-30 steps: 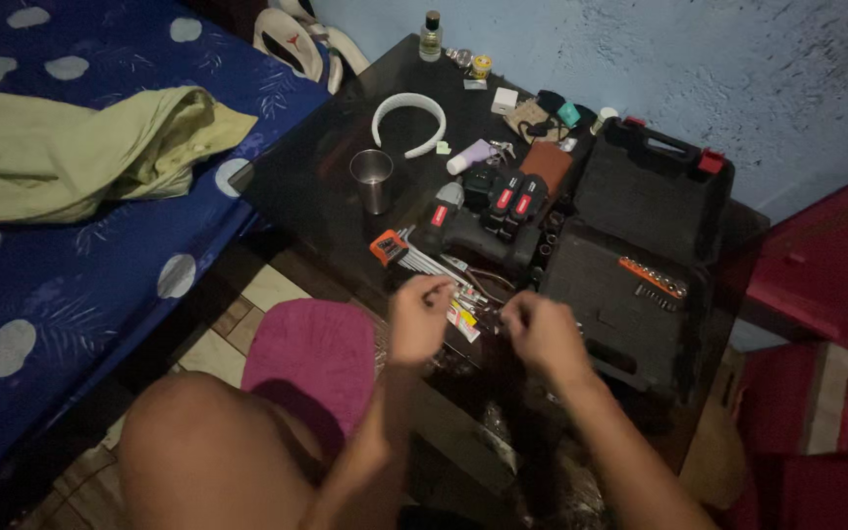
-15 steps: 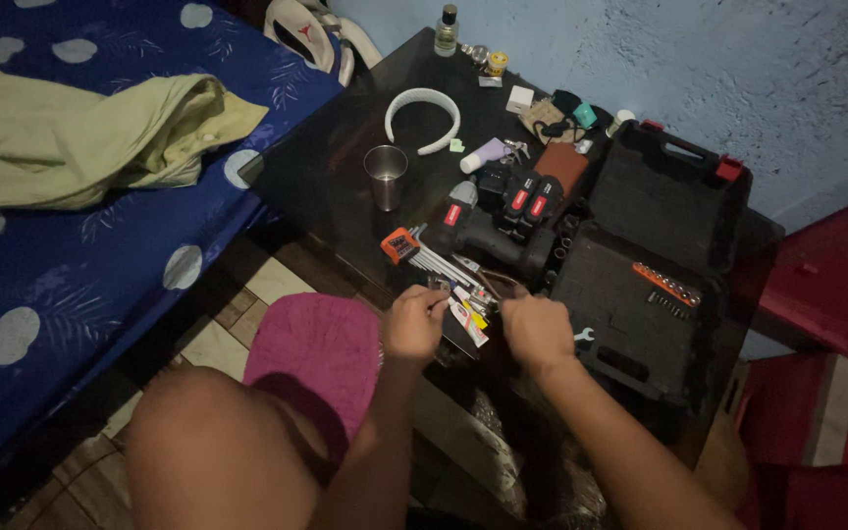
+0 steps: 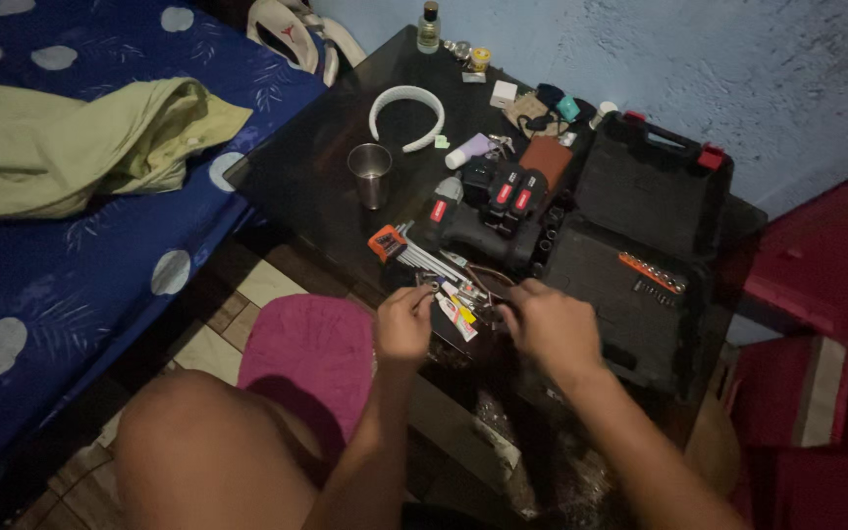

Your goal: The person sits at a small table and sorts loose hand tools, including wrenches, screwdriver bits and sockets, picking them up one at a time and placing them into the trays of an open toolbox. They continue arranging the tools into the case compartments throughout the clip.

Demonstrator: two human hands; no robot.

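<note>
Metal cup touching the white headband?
Apart. The head view shows the metal cup standing below the white headband, with a plain strip of dark table between them.

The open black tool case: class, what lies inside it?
Inside the open black tool case, an orange strip of bits sits in the lower half. The right hand covers its near left corner, hiding anything there.

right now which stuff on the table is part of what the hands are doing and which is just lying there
In hand:
left hand and right hand at the small pile of loose tool bits
orange-handled hex key set
black cordless drill
open black tool case

Lying about:
steel cup
white headband
small glass bottle
</note>
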